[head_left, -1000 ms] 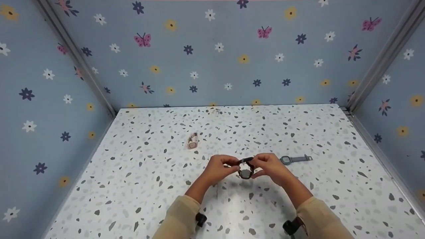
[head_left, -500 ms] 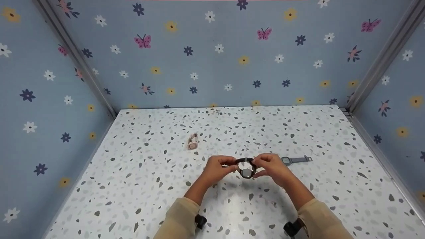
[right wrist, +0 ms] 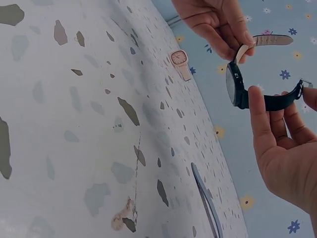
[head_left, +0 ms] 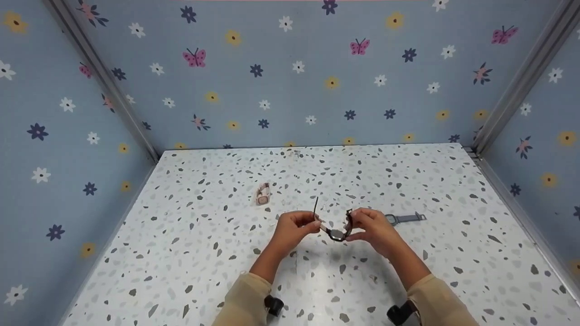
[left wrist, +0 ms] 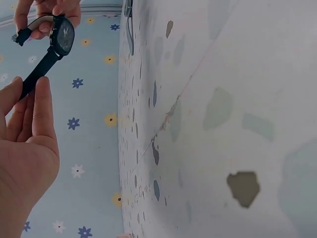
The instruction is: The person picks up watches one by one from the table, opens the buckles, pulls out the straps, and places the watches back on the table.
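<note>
A black wristwatch (head_left: pixel 336 235) is held up above the speckled table between both hands, its strap undone and the two strap ends spread apart. My left hand (head_left: pixel 291 232) pinches the longer strap piece with thumb and fingers. On the other side, my right hand (head_left: pixel 374 230) grips the buckle-end strap (right wrist: pixel 280 101), with the metal buckle (right wrist: pixel 306 83) showing near the fingertips. The dark round dial (left wrist: pixel 64 37) shows in the left wrist view. In the right wrist view the strap's pale lining and holes (right wrist: pixel 272 39) show beyond the left fingers.
A pink watch (head_left: pixel 263 194) stands on the table (head_left: pixel 204 235) to the left and farther back. Just right of my right hand lies a grey-blue watch (head_left: pixel 408 218) with its strap stretched out. Flower-patterned walls (head_left: pixel 290 81) enclose the table at the back and sides.
The strap formed a closed ring earlier and is now opened, its free end sticking up by the left hand. The left hand has shifted slightly left. The other watches stay put.
</note>
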### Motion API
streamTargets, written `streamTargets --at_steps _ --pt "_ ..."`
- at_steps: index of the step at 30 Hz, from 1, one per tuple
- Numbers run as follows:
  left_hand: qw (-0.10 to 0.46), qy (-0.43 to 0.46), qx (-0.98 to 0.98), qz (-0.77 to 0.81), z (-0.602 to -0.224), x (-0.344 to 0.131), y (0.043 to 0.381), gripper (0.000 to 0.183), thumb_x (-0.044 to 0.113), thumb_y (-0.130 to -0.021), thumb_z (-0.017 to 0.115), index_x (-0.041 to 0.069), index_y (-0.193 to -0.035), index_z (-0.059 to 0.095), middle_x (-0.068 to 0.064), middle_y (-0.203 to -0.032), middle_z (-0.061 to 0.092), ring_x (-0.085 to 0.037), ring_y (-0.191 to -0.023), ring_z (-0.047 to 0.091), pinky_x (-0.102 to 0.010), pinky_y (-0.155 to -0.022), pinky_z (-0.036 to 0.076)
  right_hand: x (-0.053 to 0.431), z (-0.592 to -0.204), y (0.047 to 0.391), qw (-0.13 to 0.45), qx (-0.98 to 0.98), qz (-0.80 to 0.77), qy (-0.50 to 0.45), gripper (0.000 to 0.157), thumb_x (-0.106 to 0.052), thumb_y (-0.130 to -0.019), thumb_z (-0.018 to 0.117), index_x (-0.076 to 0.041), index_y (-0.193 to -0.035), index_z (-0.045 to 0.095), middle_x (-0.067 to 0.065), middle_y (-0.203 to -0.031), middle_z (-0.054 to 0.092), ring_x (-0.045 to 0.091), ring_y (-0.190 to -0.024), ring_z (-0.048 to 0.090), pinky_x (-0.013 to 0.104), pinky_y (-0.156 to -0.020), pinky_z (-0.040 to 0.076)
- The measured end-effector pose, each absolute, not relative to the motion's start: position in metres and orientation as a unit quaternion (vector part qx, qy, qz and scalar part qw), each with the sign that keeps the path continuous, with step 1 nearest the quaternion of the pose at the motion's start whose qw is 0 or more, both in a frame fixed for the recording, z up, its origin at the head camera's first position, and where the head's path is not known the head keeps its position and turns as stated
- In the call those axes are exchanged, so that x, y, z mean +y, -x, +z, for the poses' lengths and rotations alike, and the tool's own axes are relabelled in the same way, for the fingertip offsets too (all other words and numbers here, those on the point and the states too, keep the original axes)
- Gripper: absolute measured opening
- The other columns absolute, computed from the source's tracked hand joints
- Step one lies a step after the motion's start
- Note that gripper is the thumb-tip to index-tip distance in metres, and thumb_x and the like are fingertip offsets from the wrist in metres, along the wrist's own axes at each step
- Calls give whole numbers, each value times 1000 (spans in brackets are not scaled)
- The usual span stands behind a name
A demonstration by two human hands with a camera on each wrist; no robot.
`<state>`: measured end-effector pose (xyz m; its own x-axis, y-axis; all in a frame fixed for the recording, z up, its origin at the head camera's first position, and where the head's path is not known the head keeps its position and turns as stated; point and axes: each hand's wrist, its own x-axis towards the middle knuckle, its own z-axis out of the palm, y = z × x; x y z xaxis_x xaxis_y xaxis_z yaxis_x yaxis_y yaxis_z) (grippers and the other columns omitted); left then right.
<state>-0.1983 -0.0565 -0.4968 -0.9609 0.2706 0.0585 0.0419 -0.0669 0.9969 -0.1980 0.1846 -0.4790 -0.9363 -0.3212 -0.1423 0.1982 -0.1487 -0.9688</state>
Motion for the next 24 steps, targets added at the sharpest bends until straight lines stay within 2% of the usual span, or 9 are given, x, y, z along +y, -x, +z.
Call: streamTargets --at_steps 3,6,13,20,24 --pt "82 -96 643 755 -498 -56 197 23 7 -87 74 -9 -102 68 -11 -92 70 -25 -87 70 -37 -82 58 186 -480 197 183 592 -783 54 23 -18 -103 51 -4 -94 67 12 -88 62 21 -85 61 41 -74 58" --pt "80 -79 612 782 -500 -55 196 26 8 -87 75 -9 -104 66 -13 -92 69 -26 -86 70 -39 -82 57 188 -481 196 192 551 -810 62 28 -20 -104 48 -3 -98 69 12 -91 63 22 -86 61 40 -74 58" --pt "81 -43 552 829 -500 -51 194 15 2 -89 71 -6 -100 65 -12 -91 67 -19 -81 70 -34 -81 58 192 -483 195 181 486 -852 77 31 -23 -105 46 2 -109 65 10 -96 63 24 -88 62 39 -75 57" --pt "88 -43 501 860 -500 -47 192 8 1 -91 67 -3 -95 62 -12 -88 66 -18 -80 69 -30 -79 58 195 -486 193 154 464 -866 109 19 -7 -103 47 0 -107 64 10 -96 62 22 -88 62 37 -76 58" --pt "87 -43 487 868 -501 -45 190 7 2 -92 67 -1 -93 61 -11 -87 67 -18 -81 68 -29 -79 57 194 -488 192 122 479 -866 71 13 -5 -101 53 -2 -102 65 10 -93 62 22 -87 63 36 -75 58"
